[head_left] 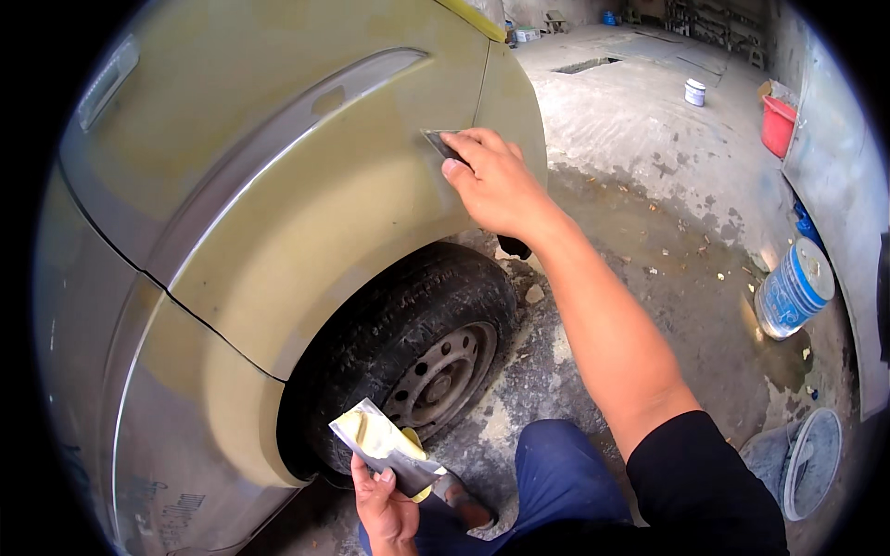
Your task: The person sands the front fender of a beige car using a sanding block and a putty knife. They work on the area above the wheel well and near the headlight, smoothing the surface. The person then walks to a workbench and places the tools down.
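Note:
My right hand (496, 185) grips a dark, thin putty spreader (436, 142), its edge against the car's fender (315, 232). That fender is coated in dull yellow-green filler, with a grey patch along the raised crease above the wheel arch. Lower down, my left hand (385, 514) pinches a flat metal plate (400, 466) near its bottom edge. Soft pale-yellow filler (364, 429) lies smeared over the plate's upper end. The plate is in front of the black tyre (357, 338) and its bare steel wheel (445, 375). My left palm is partly hidden.
A blue-and-white pail (793, 289) stands on the stained concrete floor at the right, with a grey bucket (795, 463) nearer me. Farther off are a red bucket (779, 125) and a small white can (694, 92). A pale sheet (839, 204) lines the right side.

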Tool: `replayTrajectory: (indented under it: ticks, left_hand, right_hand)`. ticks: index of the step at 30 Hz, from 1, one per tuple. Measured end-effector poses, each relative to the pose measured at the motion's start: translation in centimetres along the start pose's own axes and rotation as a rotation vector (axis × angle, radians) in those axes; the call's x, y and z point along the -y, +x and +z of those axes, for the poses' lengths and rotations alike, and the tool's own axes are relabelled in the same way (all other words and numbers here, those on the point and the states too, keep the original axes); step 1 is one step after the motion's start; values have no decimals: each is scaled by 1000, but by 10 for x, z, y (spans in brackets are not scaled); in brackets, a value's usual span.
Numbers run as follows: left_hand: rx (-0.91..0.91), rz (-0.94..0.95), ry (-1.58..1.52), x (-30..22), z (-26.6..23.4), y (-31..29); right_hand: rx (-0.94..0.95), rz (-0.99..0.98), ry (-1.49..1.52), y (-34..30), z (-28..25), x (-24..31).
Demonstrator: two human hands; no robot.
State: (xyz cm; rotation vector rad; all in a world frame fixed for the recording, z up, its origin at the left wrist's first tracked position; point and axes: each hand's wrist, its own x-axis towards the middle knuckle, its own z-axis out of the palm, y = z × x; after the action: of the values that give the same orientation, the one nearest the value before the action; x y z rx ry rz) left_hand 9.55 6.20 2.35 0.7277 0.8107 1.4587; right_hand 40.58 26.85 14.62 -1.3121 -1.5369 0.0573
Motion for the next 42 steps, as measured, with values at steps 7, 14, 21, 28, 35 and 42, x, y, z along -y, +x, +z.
replayTrajectory:
  ticks: [7,14,21,28,35,42]
  left_hand:
    - [17,40,22,1,7,4]
    - [81,157,74,-12,38,14]
    - [176,197,191,-1,66,24]
    - [250,207,349,4,77,10]
    - [259,550,718,15,82,12]
    - [223,204,501,26,58,13]
  right_hand:
    - [149,-57,-82,-70,15,29]
    - [54,-155,20,-126,-1,23]
    - [144,-285,52,-154,-43,30]
    - [190,-472,31,-165,-43,68]
    - [304,-442,-5,-169,-66,41]
    - [51,-132,288,-77,-87,-3]
